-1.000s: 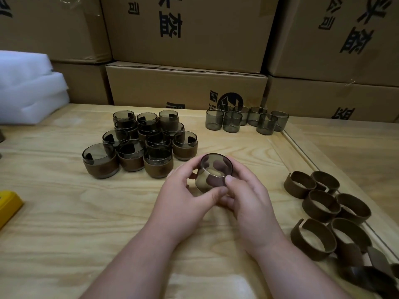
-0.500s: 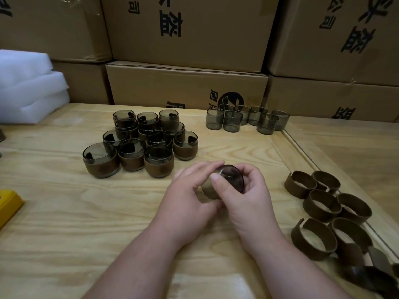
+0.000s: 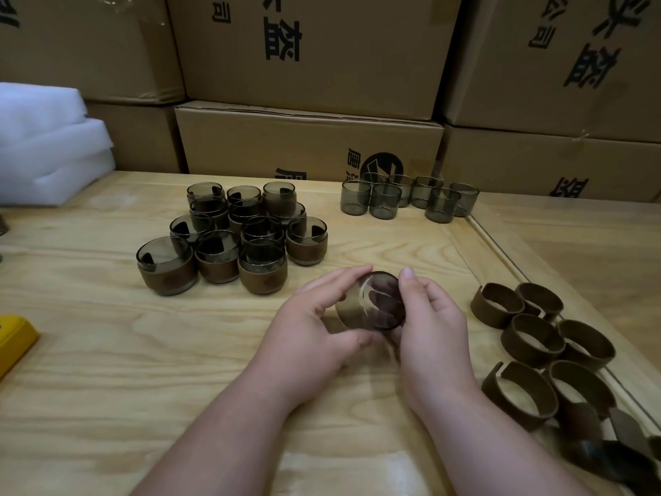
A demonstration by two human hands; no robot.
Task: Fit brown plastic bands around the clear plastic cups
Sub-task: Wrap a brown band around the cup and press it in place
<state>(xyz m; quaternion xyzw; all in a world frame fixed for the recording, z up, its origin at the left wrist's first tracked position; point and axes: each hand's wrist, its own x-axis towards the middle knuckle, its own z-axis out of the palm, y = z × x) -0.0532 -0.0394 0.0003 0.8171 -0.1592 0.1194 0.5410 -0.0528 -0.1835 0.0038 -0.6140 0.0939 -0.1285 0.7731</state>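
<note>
Brown band (image 3: 348, 309) half-seated on a clear cup (image 3: 379, 304), which my left hand (image 3: 314, 331) and right hand (image 3: 429, 323) grip tilted above the worktop (image 3: 107, 352); I'd press evenly round the rim.

Head view looks forward and down, close over the wooden table (image 3: 107, 352).

Cardboard boxes (image 3: 307, 55) behind — white foam (image 3: 46, 145) left.

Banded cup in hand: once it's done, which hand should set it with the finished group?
Left, probably. The finished cups stand on the left hand's side; the right hand, also gripping the banded cup, is nearer the loose bands.
</note>
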